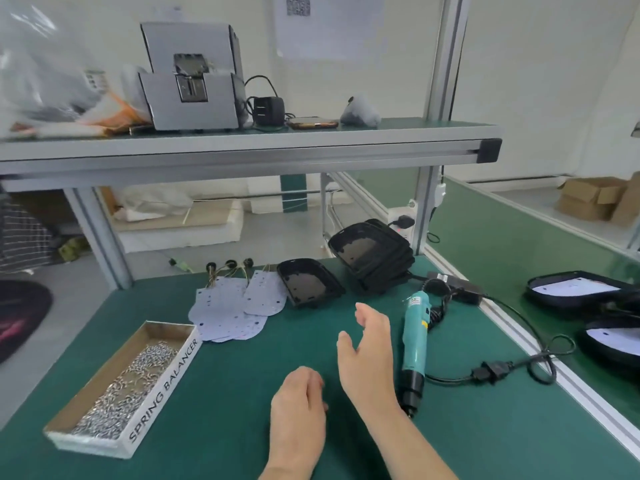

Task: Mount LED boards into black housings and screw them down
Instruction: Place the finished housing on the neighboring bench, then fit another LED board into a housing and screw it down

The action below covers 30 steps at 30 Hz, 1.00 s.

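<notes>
Low in the middle of the frame, the left hand [298, 403] rests on the green mat [221, 393] with its fingers curled under; whether they hold anything I cannot tell. Just right of it, the right hand [367, 355] reaches up with straight fingers, holding nothing. Above both hands, apart from them, lie the LED boards [228, 313], one housing [310, 284] and a housing stack [374, 258]. The screwdriver [415, 337] lies just right of the right hand, and the screw tray [121, 386] sits lower left.
</notes>
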Available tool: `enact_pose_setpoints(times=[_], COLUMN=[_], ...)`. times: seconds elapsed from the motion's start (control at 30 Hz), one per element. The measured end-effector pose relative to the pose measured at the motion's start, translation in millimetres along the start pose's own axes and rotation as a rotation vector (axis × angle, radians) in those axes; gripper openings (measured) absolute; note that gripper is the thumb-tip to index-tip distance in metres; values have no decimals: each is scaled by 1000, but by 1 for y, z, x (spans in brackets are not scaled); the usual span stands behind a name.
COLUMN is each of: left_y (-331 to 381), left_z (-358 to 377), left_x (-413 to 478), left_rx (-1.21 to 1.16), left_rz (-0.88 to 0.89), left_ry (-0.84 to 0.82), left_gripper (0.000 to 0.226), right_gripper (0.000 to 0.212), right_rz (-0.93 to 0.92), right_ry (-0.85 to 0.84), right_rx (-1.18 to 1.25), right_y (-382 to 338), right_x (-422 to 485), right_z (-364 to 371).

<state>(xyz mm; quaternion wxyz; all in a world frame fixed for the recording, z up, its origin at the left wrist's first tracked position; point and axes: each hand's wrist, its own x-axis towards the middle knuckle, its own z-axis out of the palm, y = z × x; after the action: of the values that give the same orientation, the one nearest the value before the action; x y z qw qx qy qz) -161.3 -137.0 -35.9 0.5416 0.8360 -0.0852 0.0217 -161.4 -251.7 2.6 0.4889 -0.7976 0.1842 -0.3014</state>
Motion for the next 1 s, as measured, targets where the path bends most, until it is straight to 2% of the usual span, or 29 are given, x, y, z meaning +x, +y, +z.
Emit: enact_pose_setpoints(times=[0.17, 0.37, 0.57, 0.63, 0.67, 0.8, 1.0], left_y=[-3, 11, 27, 26, 25, 17, 10], left_z=[-2, -13, -1, 5, 7, 7, -27], left_x=[3, 61, 159, 180, 187, 196, 149], left_rx=[-112, -345, 6, 97, 106, 15, 43], left_rz=[-49, -322, -404, -431, -439, -447, -251], left_ry=[22, 121, 107, 49, 14, -76, -147], left_gripper=[32, 16, 60, 69, 64, 11, 8], right_gripper=[48, 49, 52, 54, 54, 59, 58], right_rz=[130, 117, 98, 90, 88, 43, -3], right_ry=[-85, -112, -113, -96, -88, -69, 67], right_rx=[7, -69, -45, -35, -31, -36, 42], right_y=[10, 17, 20, 24, 25, 26, 19], right_x=[-10, -15, -12, -10, -9, -4, 0], right_z=[34, 44, 47, 48, 48, 48, 40])
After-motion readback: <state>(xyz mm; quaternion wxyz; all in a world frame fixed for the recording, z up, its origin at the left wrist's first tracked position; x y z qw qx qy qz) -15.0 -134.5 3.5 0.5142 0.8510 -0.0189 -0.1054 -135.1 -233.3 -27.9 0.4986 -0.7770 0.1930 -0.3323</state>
